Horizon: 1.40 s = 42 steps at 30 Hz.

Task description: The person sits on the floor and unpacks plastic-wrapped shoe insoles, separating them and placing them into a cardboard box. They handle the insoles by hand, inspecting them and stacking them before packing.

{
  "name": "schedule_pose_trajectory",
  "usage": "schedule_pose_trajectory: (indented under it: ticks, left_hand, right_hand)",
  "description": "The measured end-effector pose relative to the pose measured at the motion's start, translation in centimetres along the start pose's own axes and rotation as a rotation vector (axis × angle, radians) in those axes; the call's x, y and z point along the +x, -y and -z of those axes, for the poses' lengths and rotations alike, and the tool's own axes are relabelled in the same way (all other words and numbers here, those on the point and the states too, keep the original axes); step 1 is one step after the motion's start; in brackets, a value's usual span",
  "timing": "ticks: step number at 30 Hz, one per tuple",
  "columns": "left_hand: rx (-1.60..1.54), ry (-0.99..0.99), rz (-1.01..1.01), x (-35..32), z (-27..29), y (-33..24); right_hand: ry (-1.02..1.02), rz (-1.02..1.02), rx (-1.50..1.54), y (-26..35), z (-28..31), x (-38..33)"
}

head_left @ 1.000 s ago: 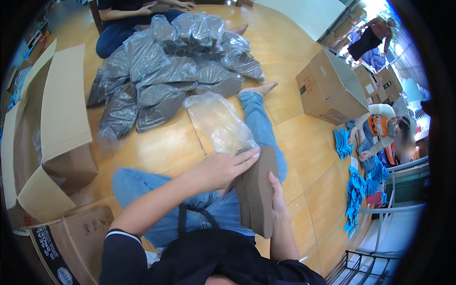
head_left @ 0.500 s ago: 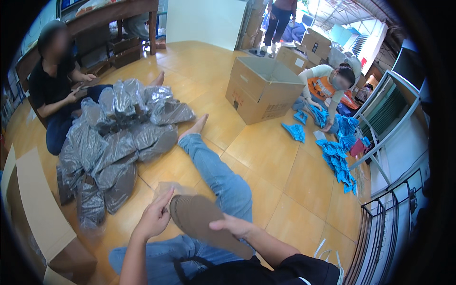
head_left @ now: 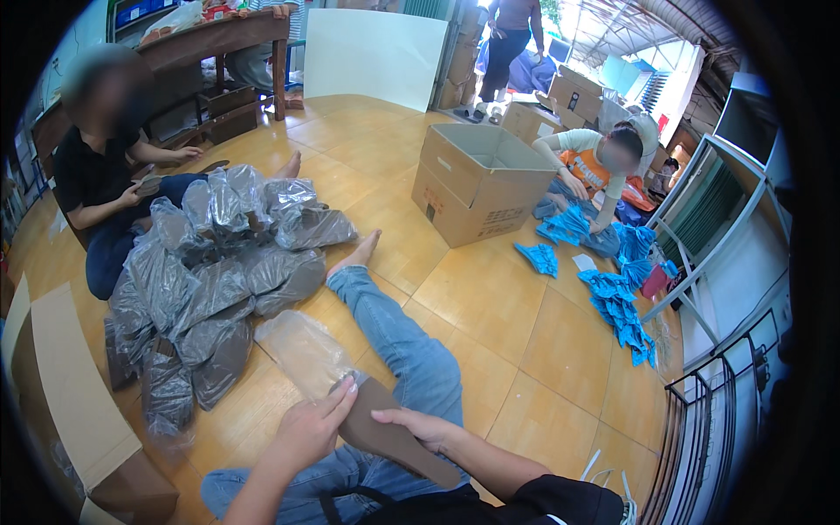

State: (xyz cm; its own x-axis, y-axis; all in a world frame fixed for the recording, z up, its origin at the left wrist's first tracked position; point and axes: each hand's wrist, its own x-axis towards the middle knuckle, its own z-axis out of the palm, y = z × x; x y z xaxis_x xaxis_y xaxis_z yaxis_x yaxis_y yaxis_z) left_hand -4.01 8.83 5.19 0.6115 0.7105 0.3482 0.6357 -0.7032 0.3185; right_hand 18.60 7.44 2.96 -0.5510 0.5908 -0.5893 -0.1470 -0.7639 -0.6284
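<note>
Nearest: one brown sole-shaped piece lies between the two hands over the lap, long axis slanting from near right to far left; layers not countable. Right hand grips its right edge, thumb on top. Left hand is nearer the far end, fingers laid against it; whether they also pinch film cannot be told. One clear bag meets that end and extends beyond it, in line with the long axis. Left: one open carton. Farther: one pile of bagged brown pieces, a dozen or so, overlap preventing an exact count. Beyond: one seated co-worker at left; a second open carton at right, with blue pieces, uncounted, near another seated co-worker.
</note>
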Motion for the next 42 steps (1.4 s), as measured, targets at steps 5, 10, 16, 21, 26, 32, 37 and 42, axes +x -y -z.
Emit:
schedule_pose_trajectory:
  ticks: [5,10,16,21,26,32,37,42]
  left_hand:
    - [0.029,-0.141,-0.009,-2.0,-2.0,-0.5]
    - [-0.05,-0.319,0.024,-3.5,-4.1,-1.1]
    - [-0.09,-0.42,0.122,-2.2,-2.8,-1.1]
    - [-0.054,-0.293,-0.014,-0.5,-1.9,-0.9]
    - [-0.228,-0.2,-0.067,-1.1,-2.5,-3.5]
    - [-0.401,-0.206,0.005,-1.5,-3.5,-6.5]
    - [-0.479,-0.375,0.113,-1.3,-3.9,-6.2]
    - [-0.46,-0.415,0.098,-2.9,-4.2,-6.8]
  right_hand:
    - [0.071,-0.091,0.451,-0.2,1.2,0.2]
    - [0.097,0.076,0.629,-0.3,1.4,1.7]
    - [0.06,-0.086,0.414,-0.2,0.2,1.6]
    - [0.014,-0.099,0.261,-1.6,-0.1,2.7]
    - [-0.037,-0.107,0.378,-2.0,0.6,3.4]
    - [-0.147,0.221,0.431,-1.4,-0.9,3.4]
    - [-0.17,0.329,0.566,-0.7,-2.0,3.6]
    - [-0.258,0.504,0.485,0.4,-3.1,3.0]
